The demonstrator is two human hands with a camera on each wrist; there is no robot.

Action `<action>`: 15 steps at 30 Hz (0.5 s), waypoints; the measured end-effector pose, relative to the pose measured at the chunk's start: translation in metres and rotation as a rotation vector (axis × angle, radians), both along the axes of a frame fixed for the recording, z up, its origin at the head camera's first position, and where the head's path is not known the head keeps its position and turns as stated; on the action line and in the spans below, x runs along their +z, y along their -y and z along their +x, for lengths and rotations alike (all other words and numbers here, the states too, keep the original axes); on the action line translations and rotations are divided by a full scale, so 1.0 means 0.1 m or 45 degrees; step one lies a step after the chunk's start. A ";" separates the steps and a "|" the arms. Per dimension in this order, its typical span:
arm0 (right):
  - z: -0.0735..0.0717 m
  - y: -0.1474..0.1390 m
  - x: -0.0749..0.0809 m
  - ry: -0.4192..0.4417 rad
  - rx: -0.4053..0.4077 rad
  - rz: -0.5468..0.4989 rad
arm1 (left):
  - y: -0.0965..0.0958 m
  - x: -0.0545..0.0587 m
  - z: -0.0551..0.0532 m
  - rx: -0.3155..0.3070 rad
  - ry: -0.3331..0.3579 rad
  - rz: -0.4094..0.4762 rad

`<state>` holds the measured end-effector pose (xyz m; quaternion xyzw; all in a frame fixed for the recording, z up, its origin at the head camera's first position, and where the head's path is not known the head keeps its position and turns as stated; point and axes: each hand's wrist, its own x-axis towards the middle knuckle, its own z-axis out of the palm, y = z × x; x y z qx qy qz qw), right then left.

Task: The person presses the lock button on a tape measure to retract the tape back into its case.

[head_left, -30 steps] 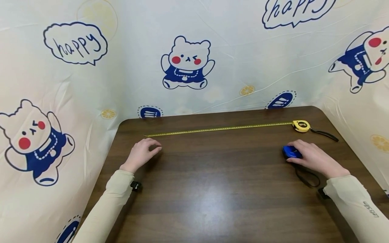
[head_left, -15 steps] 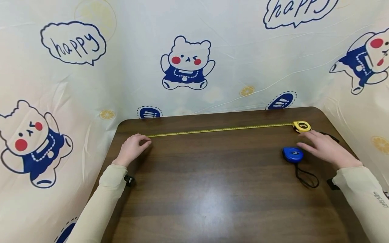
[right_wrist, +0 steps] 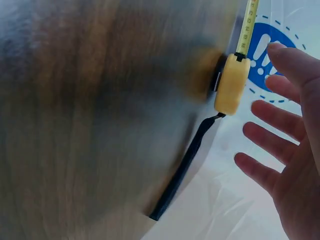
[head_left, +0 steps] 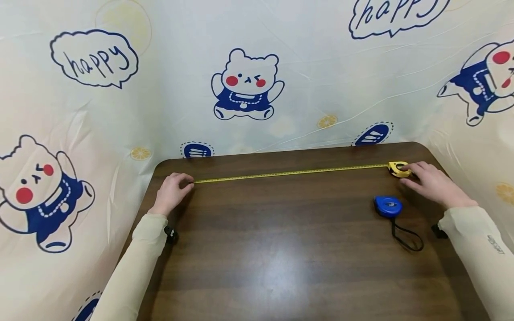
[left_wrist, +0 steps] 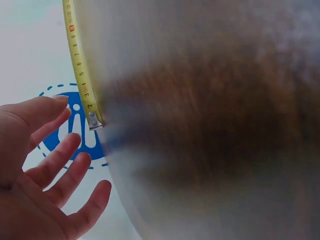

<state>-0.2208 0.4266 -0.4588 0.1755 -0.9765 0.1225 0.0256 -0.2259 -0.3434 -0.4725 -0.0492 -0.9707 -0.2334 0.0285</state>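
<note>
A yellow tape measure (head_left: 395,170) lies near the table's back right corner. Its yellow blade (head_left: 291,173) runs extended leftward across the back of the table. By the blade's left end is my left hand (head_left: 169,195). In the left wrist view its fingers are relaxed and apart, close to the metal end hook (left_wrist: 95,121). My right hand (head_left: 435,185) reaches over the yellow case, its fingertips overlapping it in the head view. The right wrist view shows spread fingers (right_wrist: 270,120) beside the yellow case (right_wrist: 232,85), with a gap between.
In front of the right hand lies a blue tape measure (head_left: 388,206) with a looped black strap (head_left: 408,236). Another black strap (right_wrist: 182,170) trails from the yellow case. A printed curtain (head_left: 305,80) hangs behind the brown wooden table (head_left: 277,240).
My right hand has let go of the blue tape measure and moved back to the yellow one. The left hand has shifted left and back to the blade's end.
</note>
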 end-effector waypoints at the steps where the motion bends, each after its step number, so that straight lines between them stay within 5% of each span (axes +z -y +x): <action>1: -0.01 -0.02 -0.01 0.014 -0.017 -0.007 | 0.00 0.00 -0.02 0.001 0.010 0.002; 15: -0.19 -0.02 -0.07 0.178 -0.053 -0.002 | 0.03 -0.03 -0.12 0.003 0.105 -0.075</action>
